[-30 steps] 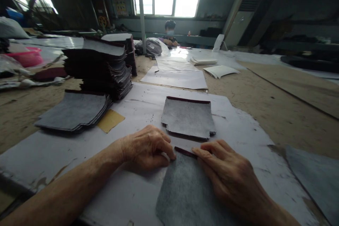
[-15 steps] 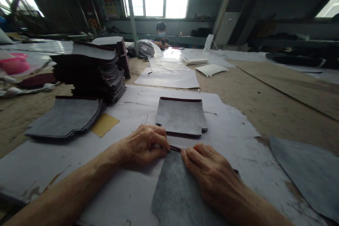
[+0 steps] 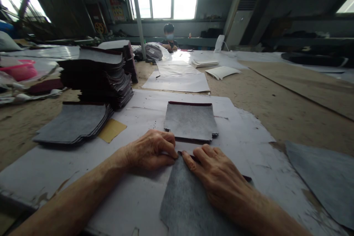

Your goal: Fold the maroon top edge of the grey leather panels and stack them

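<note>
A grey-backed sheet piece [image 3: 188, 195] with a dark maroon edge lies in front of me, partly covered by my right hand. My left hand [image 3: 155, 151] is closed in a pinch, thumb and index finger at the piece's upper left corner. Bent over the top edge, the fingers of my right hand [image 3: 212, 171] press on its narrow dark fold; the thumb is hidden. Just beyond both hands rests a small stack of similar pieces [image 3: 190, 120], their far edge folded over in maroon.
Left stand a low pile of grey pieces [image 3: 72, 121], a tall dark stack [image 3: 96, 70] and a yellow card [image 3: 113, 130]. White paper [image 3: 132, 199] covers the worktop. A larger grey sheet [image 3: 323, 180] lies right. Across the table sits a person [image 3: 169, 38].
My right hand has shifted slightly left along the fold, its index fingertip now closer to my left hand. The left hand keeps its pinch at the corner. The view has shifted slightly.
</note>
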`<move>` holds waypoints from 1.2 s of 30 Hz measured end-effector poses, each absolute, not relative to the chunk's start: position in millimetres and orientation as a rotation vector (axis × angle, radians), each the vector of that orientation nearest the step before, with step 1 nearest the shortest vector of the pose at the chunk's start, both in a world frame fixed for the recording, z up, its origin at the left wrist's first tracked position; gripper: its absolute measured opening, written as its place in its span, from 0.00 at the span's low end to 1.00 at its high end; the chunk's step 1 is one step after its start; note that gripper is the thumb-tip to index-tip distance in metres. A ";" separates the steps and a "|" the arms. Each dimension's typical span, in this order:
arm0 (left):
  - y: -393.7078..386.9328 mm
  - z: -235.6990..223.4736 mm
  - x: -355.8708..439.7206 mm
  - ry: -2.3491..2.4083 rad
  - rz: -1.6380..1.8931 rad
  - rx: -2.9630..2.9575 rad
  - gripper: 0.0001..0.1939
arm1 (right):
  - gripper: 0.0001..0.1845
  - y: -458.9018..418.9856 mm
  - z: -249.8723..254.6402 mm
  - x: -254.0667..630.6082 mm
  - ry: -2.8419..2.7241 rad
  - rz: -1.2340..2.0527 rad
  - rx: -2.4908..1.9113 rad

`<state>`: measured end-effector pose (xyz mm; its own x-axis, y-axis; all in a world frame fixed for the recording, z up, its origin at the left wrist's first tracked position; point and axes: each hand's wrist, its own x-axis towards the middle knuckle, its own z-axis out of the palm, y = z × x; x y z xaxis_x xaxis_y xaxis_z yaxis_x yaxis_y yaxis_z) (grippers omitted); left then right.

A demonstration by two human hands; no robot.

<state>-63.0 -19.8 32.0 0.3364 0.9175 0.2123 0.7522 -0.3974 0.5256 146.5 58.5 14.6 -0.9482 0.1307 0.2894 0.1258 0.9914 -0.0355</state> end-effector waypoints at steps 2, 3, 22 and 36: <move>-19.7 32.4 -63.0 1.487 0.694 2.266 0.06 | 0.21 58.3 13.9 146.4 -2.827 0.074 -0.176; -19.7 32.4 -63.0 1.486 0.691 2.264 0.06 | 0.21 59.4 13.2 146.4 -2.804 0.130 -0.172; -18.2 31.2 -67.6 1.412 0.797 2.127 0.04 | 0.24 67.3 7.6 148.2 -2.503 0.379 -0.276; -13.5 27.0 -42.2 1.519 0.920 1.652 0.11 | 0.13 54.8 16.5 138.0 -2.309 0.269 -0.187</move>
<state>-42.2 -13.5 27.0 0.0593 0.9974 0.0417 0.4996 -0.0658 0.8638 138.0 54.8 16.5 -0.6791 0.2176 0.7011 0.0504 0.9666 -0.2513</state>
